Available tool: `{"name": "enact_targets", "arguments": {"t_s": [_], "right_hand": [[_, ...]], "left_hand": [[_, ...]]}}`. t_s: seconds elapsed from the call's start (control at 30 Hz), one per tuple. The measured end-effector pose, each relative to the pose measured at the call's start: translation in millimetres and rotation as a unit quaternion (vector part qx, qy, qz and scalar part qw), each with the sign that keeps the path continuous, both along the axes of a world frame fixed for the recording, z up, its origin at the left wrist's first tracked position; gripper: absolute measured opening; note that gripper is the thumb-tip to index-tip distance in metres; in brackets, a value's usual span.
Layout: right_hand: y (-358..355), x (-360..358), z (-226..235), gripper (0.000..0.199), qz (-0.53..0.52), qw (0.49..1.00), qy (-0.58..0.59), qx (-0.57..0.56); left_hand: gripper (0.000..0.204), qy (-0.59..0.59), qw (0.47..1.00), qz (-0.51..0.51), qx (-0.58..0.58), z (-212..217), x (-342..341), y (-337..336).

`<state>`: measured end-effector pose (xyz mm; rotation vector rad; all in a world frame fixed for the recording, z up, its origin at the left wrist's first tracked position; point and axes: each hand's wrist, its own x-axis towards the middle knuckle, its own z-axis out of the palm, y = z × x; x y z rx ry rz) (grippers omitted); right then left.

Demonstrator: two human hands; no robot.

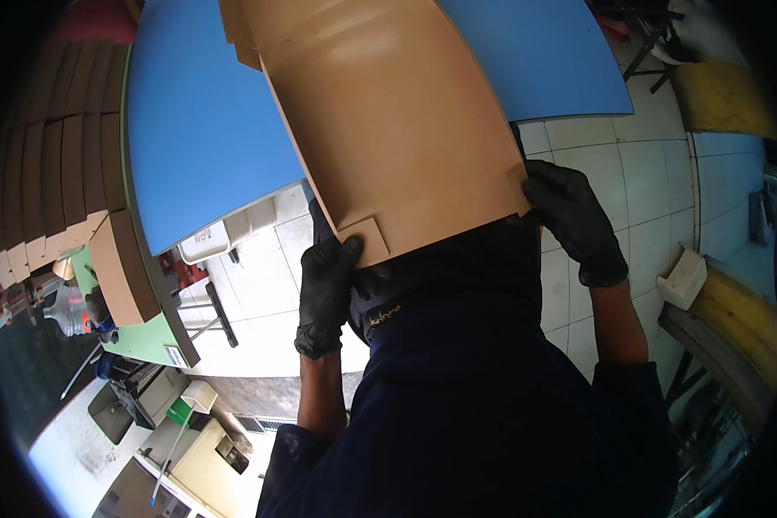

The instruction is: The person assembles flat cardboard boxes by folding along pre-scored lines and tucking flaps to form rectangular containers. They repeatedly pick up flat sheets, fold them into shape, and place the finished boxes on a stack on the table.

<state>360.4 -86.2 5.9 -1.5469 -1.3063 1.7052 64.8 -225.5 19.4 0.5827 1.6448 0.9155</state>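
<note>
A brown cardboard box blank (397, 129) lies over the middle of the blue table (207, 129), its near end jutting past the table's edge toward the person; whether its underside rests on the table cannot be told. The gloved left hand (326, 281) pinches the near-left corner, thumb pressing the left corner flap (365, 237), fingers curled beneath. The gloved right hand (570, 207) grips the near-right corner, fingers bent closely around the edge beside the right corner flap (516, 188); its thumb is hard to make out. Both seem only slightly parted, by the board's thickness. To work these corners well, it would help to press both flaps evenly along their creases, keep the near end level, and avoid squeezing so hard that the cardboard buckles.
</note>
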Motion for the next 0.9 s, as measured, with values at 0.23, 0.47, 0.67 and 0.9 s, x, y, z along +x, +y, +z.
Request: {"name": "enact_targets", "arguments": {"t_s": [0.23, 0.47, 0.67, 0.9], "right_hand": [[17.1, 9.1, 8.2, 0.037, 0.091, 0.995, 0.041, 0.003], [23.7, 19.5, -19.0, 0.053, 0.088, 0.987, 0.102, 0.083], [-17.5, 13.5, -45.7, 0.046, 0.237, 0.880, -0.165, 0.377], [-19.2, -23.5, 120.4, 0.028, -0.012, 0.977, 0.014, 0.213]], "left_hand": [[0.032, -0.023, 0.998, 0.026, 0.046, -13.2, 14.9, 0.7], [0.039, 0.037, 0.992, 0.044, 0.108, -28.5, 11.8, 9.5], [0.039, -0.027, 0.981, -0.151, 0.121, -30.2, 39.1, 16.3], [0.039, 0.051, 0.968, -0.115, 0.215, -28.8, 55.3, 20.0]]}}
